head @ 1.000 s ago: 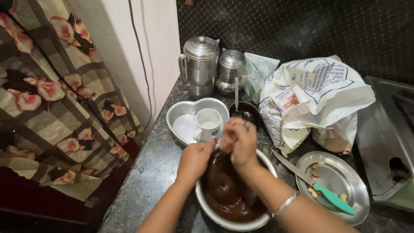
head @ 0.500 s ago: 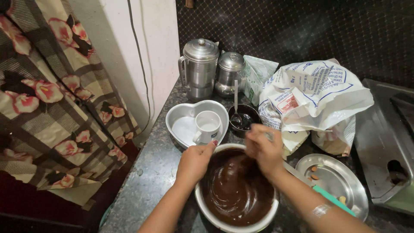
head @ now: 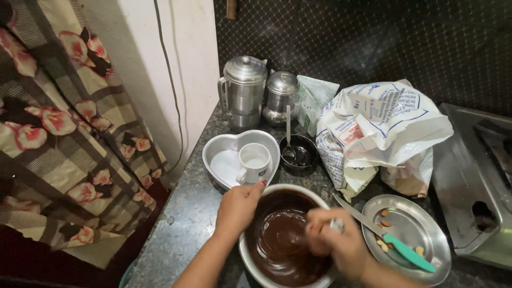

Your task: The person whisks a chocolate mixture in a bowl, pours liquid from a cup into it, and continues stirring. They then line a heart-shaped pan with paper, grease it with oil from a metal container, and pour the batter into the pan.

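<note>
While the left hand [head: 238, 207] clasps the rim of the round steel bowl of dark brown batter [head: 282, 239] on the speckled stone counter [head: 186, 229], the right hand [head: 333, 246] is curled tight over the batter; what it holds cannot be told, being blurred. Behind the bowl sits a heart-shaped metal tin [head: 224, 160] holding a white cup [head: 254, 162]; beside the bowl's right edge, a steel plate [head: 421, 224] carries a green-handled knife [head: 392, 242]

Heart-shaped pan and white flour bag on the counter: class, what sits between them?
In the head view, a small dark bowl with a spoon standing in it sits between the heart-shaped pan and the flour bag.
</note>
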